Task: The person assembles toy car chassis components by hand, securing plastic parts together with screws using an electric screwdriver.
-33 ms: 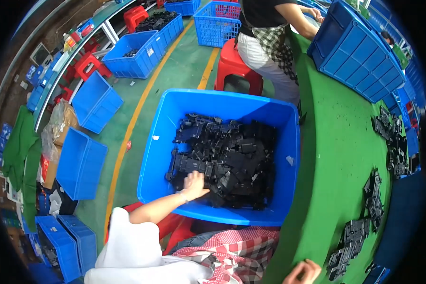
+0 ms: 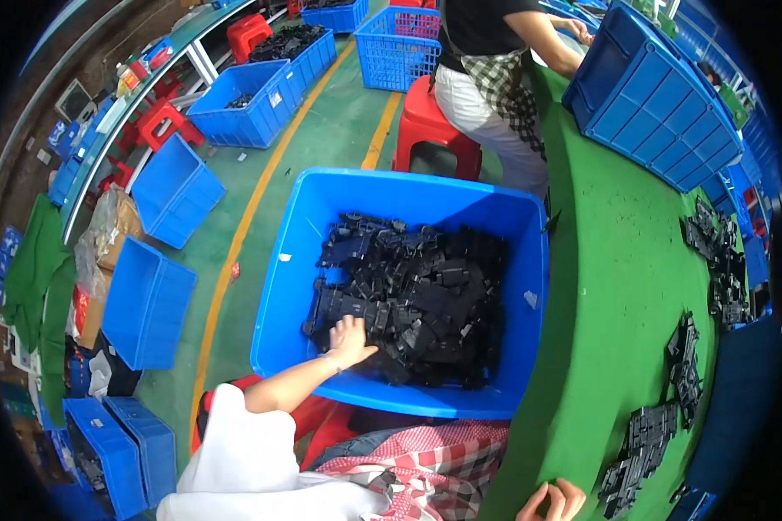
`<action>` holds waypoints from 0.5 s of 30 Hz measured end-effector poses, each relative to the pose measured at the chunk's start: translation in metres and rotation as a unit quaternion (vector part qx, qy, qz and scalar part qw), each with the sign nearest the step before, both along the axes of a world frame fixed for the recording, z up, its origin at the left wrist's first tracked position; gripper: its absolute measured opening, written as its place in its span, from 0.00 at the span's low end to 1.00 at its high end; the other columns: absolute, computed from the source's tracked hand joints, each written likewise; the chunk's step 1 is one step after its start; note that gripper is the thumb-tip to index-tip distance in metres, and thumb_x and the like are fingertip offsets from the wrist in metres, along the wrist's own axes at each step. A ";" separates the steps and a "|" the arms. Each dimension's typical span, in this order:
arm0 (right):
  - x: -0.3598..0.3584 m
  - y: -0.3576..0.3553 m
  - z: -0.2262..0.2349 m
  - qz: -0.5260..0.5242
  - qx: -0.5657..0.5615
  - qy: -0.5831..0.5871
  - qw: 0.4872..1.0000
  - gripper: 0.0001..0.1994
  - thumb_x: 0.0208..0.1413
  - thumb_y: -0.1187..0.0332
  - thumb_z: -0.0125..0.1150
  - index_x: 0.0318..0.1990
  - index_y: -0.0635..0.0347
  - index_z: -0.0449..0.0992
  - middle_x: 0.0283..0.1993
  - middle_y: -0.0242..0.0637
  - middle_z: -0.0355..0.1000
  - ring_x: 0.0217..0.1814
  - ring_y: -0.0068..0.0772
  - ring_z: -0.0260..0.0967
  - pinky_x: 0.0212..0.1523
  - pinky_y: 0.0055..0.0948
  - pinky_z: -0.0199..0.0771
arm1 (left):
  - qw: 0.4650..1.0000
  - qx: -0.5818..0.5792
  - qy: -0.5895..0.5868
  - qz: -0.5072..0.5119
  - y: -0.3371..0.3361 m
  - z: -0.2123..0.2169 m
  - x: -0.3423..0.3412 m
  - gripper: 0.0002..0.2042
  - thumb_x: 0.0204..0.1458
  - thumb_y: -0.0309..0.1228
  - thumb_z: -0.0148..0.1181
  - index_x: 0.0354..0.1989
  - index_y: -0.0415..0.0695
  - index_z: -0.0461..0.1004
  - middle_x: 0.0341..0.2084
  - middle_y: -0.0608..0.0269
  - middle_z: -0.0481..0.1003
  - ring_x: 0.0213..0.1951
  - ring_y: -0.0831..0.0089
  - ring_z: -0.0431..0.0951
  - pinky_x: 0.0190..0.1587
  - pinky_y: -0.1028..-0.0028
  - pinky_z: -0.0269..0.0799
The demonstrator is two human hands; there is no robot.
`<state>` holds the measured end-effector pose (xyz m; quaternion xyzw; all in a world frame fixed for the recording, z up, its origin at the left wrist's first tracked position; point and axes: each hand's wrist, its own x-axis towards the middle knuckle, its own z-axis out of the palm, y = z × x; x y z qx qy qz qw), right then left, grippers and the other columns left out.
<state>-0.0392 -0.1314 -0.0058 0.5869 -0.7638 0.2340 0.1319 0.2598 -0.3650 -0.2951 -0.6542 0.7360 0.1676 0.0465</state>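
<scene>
A large blue plastic bin [image 2: 274, 286] stands in front of me, holding a heap of black plastic parts [image 2: 426, 295]. My left hand [image 2: 349, 341] reaches over the bin's near wall and rests on the near left of the heap. Its thumb is stretched away from the fingers, and I see nothing held in it. At the near edge of the green-covered table [image 2: 599, 347], my right hand [image 2: 554, 501] is loosely curled with a gap between thumb and fingers, nothing visible in it. Beside it on the table lie joined black parts [image 2: 639, 456].
More black parts [image 2: 686, 369] lie along the table's right side. An upturned blue crate [image 2: 660, 104] sits at its far end. Another person [image 2: 487, 95] sits on a red stool [image 2: 426, 135] beyond the bin. Empty blue bins [image 2: 150, 300] stand on the floor to the left.
The whole view has shifted very slightly. My left hand stays on the heap, and a little more room shows between my right thumb and fingers.
</scene>
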 end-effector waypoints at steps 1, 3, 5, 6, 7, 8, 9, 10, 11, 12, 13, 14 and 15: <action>0.000 -0.001 0.000 -0.003 -0.002 -0.015 1.000 0.03 0.46 0.79 0.60 0.28 0.64 0.72 0.32 0.43 0.69 0.32 0.43 0.66 0.33 0.36 0.68 | 0.998 -0.007 0.017 0.061 -0.007 -0.005 0.003 0.35 0.33 0.46 0.68 0.48 0.41 0.61 0.44 0.51 0.61 0.48 0.53 0.63 0.48 0.58 0.61; -0.004 0.001 -0.001 -0.007 -0.010 -0.047 0.999 0.03 0.45 0.80 0.60 0.27 0.65 0.72 0.32 0.43 0.68 0.31 0.43 0.66 0.31 0.34 0.68 | 0.980 -0.144 0.100 0.093 -0.029 0.000 0.006 0.37 0.32 0.47 0.67 0.50 0.41 0.60 0.48 0.48 0.58 0.51 0.51 0.58 0.52 0.56 0.55; -0.002 0.005 -0.001 -0.021 -0.013 -0.072 0.997 0.03 0.45 0.79 0.60 0.27 0.64 0.72 0.31 0.43 0.68 0.31 0.43 0.65 0.31 0.34 0.67 | 0.957 -0.219 0.142 0.126 -0.075 0.013 -0.003 0.39 0.33 0.43 0.68 0.54 0.39 0.56 0.51 0.46 0.57 0.52 0.49 0.57 0.54 0.55 0.54; -0.001 0.007 -0.001 -0.023 -0.009 -0.083 0.996 0.03 0.45 0.79 0.60 0.28 0.64 0.72 0.32 0.43 0.67 0.31 0.43 0.65 0.30 0.34 0.67 | 0.961 -0.222 0.115 0.116 -0.096 0.018 -0.009 0.40 0.34 0.41 0.68 0.56 0.41 0.55 0.53 0.45 0.56 0.55 0.50 0.56 0.56 0.55 0.53; 0.001 0.011 0.002 -0.030 0.002 -0.083 0.996 0.04 0.45 0.79 0.60 0.28 0.64 0.72 0.32 0.44 0.67 0.31 0.43 0.65 0.30 0.34 0.67 | 0.976 -0.195 0.049 0.085 -0.106 0.025 -0.014 0.42 0.34 0.42 0.68 0.59 0.44 0.53 0.56 0.45 0.54 0.57 0.50 0.54 0.58 0.53 0.51; 0.006 0.011 0.006 -0.041 0.007 -0.084 0.996 0.04 0.44 0.79 0.60 0.29 0.63 0.72 0.32 0.44 0.67 0.31 0.44 0.65 0.30 0.34 0.66 | 0.981 -0.189 0.015 0.052 -0.110 0.028 -0.020 0.43 0.33 0.43 0.68 0.61 0.48 0.52 0.57 0.44 0.53 0.60 0.50 0.51 0.59 0.49 0.47; 0.010 0.011 0.008 -0.056 0.014 -0.073 0.996 0.05 0.44 0.79 0.61 0.28 0.63 0.71 0.32 0.45 0.66 0.30 0.45 0.64 0.29 0.35 0.66 | 0.980 -0.196 -0.019 -0.008 -0.109 0.024 -0.024 0.44 0.33 0.45 0.67 0.61 0.50 0.52 0.59 0.43 0.51 0.61 0.50 0.49 0.59 0.47 0.45; 0.008 0.016 0.001 -0.052 0.025 -0.081 0.995 0.05 0.44 0.78 0.61 0.28 0.62 0.70 0.31 0.45 0.65 0.30 0.45 0.64 0.29 0.36 0.65 | 0.976 -0.212 -0.002 -0.042 -0.104 0.007 -0.021 0.44 0.31 0.48 0.67 0.60 0.50 0.53 0.59 0.42 0.49 0.61 0.49 0.48 0.58 0.44 0.43; 0.002 0.017 -0.008 -0.054 0.031 -0.086 0.994 0.05 0.43 0.77 0.61 0.28 0.62 0.70 0.31 0.45 0.65 0.30 0.45 0.63 0.28 0.36 0.65 | 0.983 -0.177 0.005 -0.046 -0.103 -0.012 -0.023 0.45 0.31 0.51 0.66 0.61 0.52 0.53 0.61 0.41 0.46 0.62 0.48 0.47 0.57 0.40 0.40; 0.000 0.011 -0.008 -0.033 0.015 -0.059 0.998 0.06 0.44 0.76 0.61 0.27 0.61 0.69 0.31 0.45 0.64 0.28 0.45 0.62 0.26 0.37 0.64 | 0.993 -0.104 -0.033 -0.038 -0.104 -0.015 -0.031 0.46 0.31 0.53 0.65 0.62 0.55 0.52 0.62 0.41 0.42 0.63 0.48 0.45 0.56 0.36 0.37; -0.001 0.008 -0.006 -0.040 0.006 -0.051 0.998 0.06 0.44 0.76 0.61 0.27 0.61 0.69 0.31 0.45 0.64 0.28 0.45 0.62 0.26 0.37 0.64 | 0.992 -0.088 -0.074 -0.059 -0.104 -0.019 -0.031 0.45 0.31 0.53 0.65 0.62 0.57 0.52 0.63 0.42 0.38 0.64 0.49 0.41 0.56 0.35 0.35; 0.002 0.008 -0.006 -0.045 0.007 -0.048 0.998 0.06 0.44 0.77 0.61 0.27 0.61 0.69 0.31 0.45 0.64 0.28 0.45 0.62 0.26 0.36 0.64 | 0.983 -0.095 -0.141 -0.075 -0.108 -0.027 -0.030 0.45 0.31 0.52 0.65 0.62 0.58 0.53 0.64 0.44 0.36 0.65 0.49 0.38 0.56 0.35 0.34; 0.005 0.011 -0.006 -0.053 0.016 -0.047 0.997 0.06 0.44 0.77 0.61 0.27 0.61 0.69 0.31 0.45 0.64 0.27 0.45 0.62 0.25 0.36 0.63 | 0.982 -0.087 -0.145 -0.086 -0.113 -0.018 -0.030 0.45 0.31 0.52 0.65 0.62 0.58 0.53 0.65 0.47 0.34 0.65 0.49 0.36 0.56 0.34 0.34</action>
